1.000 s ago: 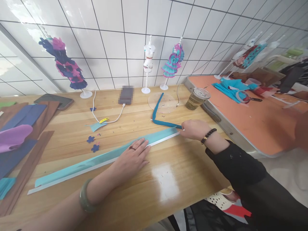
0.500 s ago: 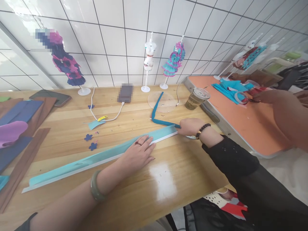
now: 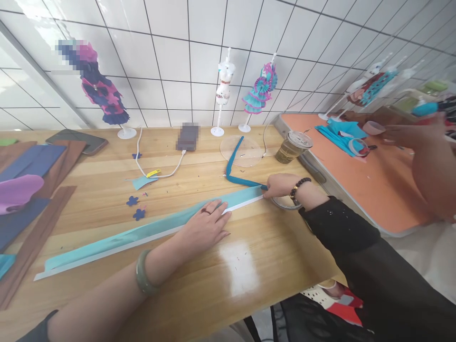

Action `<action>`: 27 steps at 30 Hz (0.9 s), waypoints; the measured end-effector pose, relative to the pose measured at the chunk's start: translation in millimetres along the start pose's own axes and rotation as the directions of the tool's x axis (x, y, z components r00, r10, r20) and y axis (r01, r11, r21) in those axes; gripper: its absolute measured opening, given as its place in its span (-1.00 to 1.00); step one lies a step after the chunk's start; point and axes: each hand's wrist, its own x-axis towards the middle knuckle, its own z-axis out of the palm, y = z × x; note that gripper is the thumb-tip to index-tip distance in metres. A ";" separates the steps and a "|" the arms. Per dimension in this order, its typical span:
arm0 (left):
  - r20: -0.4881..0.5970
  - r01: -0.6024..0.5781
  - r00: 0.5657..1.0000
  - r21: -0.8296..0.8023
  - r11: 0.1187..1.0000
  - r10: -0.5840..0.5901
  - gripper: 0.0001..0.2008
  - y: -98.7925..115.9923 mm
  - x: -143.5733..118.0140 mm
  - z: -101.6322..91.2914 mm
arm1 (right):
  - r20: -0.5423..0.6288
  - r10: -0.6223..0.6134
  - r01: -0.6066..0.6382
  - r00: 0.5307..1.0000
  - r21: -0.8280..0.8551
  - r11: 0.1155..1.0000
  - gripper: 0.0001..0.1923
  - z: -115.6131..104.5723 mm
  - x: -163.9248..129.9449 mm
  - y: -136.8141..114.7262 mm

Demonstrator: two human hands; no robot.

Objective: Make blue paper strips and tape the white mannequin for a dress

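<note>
The left hand (image 3: 206, 227) lay flat, fingers spread, pressing down on the long light-blue paper strip (image 3: 142, 233) with its white lower edge, about two-thirds of the way along toward its right end. A pale green bangle (image 3: 142, 279) circled that wrist. The right hand (image 3: 281, 185), in a black sleeve with a dark beaded bracelet (image 3: 300, 187) at the wrist, was curled with its fingertips pinched together at the strip's right end, just where the darker blue folded paper band (image 3: 233, 166) met it. What the fingertips gripped could not be told. A roll of clear tape (image 3: 285, 203) lay on the counter, partly under that wrist.

The strip ran slantwise across the pale wooden counter (image 3: 249, 266), from low at the left to higher at the right. The darker band bent upward from its right end onto a clear round plastic disc (image 3: 245, 151). Just right of the disc stood a lidded plastic cup of yellowish drink (image 3: 292, 147). Above the strip lay two small blue paper flowers (image 3: 135, 208) and a white cable (image 3: 160, 173) running to a dark power bank (image 3: 188, 137). Sheets of brown, blue and purple paper (image 3: 24, 190) were stacked at the left edge. Small dress-form stands with paper dresses (image 3: 256, 92) stood along the white tiled wall. At the far right, another person's hand (image 3: 423, 152) hung blurred over an orange-topped table (image 3: 377, 180).
</note>
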 end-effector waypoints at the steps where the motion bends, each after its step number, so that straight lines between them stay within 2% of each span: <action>1: 0.001 0.002 1.000 -0.001 1.000 -0.002 -0.53 -0.4 -1.0 0.5 | 0.016 -0.014 0.014 1.000 0.017 1.000 -0.71 -0.6 3.1 3.3; 6: 0.020 0.007 1.000 0.015 1.000 -0.008 -0.51 -5.3 -16.0 -0.4 | 0.126 -0.079 0.061 0.989 0.137 0.989 -0.67 1.5 23.6 24.8; 11: 0.009 0.075 0.997 0.030 0.997 -0.075 -0.56 -12.9 -47.2 -7.7 | 0.235 -0.106 0.043 0.966 0.256 0.966 -0.56 10.1 41.2 40.8; 17: -0.025 0.174 0.985 0.095 0.980 -0.172 -0.62 -19.6 -92.7 -24.2 | 0.277 -0.127 0.040 0.953 0.300 0.953 -0.57 14.9 47.2 45.7; 22: -0.076 0.289 0.957 0.121 0.950 -0.281 -0.66 -23.6 -131.6 -35.1 | 0.287 -0.144 0.051 0.947 0.307 0.950 -0.59 16.4 50.6 47.8; 25: -0.090 0.332 0.942 0.119 0.936 -0.323 -0.67 -23.8 -145.0 -38.0 | 0.291 -0.153 0.059 0.944 0.309 0.949 -0.58 18.8 54.8 49.7; 27: -0.093 0.337 0.940 0.113 0.935 -0.328 -0.66 -22.8 -144.6 -38.4 | 0.295 -0.158 0.064 0.942 0.306 0.950 -0.57 20.0 57.7 50.6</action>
